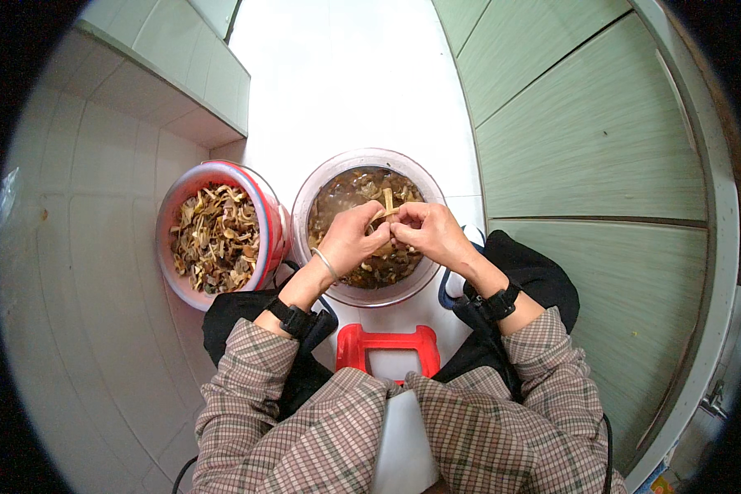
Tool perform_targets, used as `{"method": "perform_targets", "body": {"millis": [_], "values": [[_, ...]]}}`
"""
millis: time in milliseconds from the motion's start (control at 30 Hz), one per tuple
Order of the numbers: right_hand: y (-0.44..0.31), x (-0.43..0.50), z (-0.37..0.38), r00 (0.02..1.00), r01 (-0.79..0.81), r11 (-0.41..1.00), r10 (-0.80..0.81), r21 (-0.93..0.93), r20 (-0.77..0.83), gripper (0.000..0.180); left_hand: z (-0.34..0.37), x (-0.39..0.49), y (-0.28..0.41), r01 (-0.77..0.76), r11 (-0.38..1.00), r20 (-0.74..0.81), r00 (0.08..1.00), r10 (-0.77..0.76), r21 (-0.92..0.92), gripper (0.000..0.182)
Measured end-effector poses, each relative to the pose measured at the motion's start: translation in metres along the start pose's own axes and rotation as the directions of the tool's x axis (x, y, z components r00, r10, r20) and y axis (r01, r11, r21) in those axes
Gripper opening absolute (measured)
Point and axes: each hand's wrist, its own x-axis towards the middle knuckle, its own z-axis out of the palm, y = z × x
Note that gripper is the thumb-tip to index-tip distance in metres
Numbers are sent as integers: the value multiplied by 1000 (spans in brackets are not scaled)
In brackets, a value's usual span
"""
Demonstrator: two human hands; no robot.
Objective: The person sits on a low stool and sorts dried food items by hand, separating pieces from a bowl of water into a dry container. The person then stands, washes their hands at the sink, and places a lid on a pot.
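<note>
My left hand (354,238) and my right hand (430,233) meet above a wide round basin (370,299), fingertips almost touching. Between them they pinch a pale, yellowish strip of mushroom (388,200), one piece of it pointing up. Brownish water with many mushroom pieces (376,272) fills much of the basin. At its left a red and pink bucket (170,272) holds a heap of torn mushroom pieces (216,238). The undersides of my fingers and part of the strip are hidden.
A red plastic stool (386,341) is between my knees, just this side of the basin. Green cabinet fronts (593,142) rise on the right. A tiled wall (92,259) and a tiled ledge (222,92) are on the left. Pale floor tiles (346,74) lie beyond the basin.
</note>
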Motion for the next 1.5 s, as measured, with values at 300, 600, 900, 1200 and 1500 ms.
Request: {"method": "perform_targets", "body": {"millis": [300, 600, 900, 1200, 1500], "values": [[-11, 1, -18, 996, -84, 964, 81, 253, 22, 12, -11, 9, -20, 238, 966, -108, 963, -249, -103, 15], [-29, 4, 4, 788, 575, 755, -615, -314, -35, 16, -4, 3, -24, 407, 54, 362, 859, -363, -912, 28], [13, 30, 0, 890, 281, 872, -393, -401, -230, 15, -18, 5, -30, 387, 110, 286, 818, -499, -915, 45], [95, 68, 62, 969, 149, 811, -233, -565, -79, 24, -18, 3, -12, 357, 327, 157, 848, -507, -875, 47], [69, 59, 41, 968, 100, 890, -190, -445, -162, 15, -17, 1, -14, 366, 282, 173, 828, -533, -887, 39]]}}
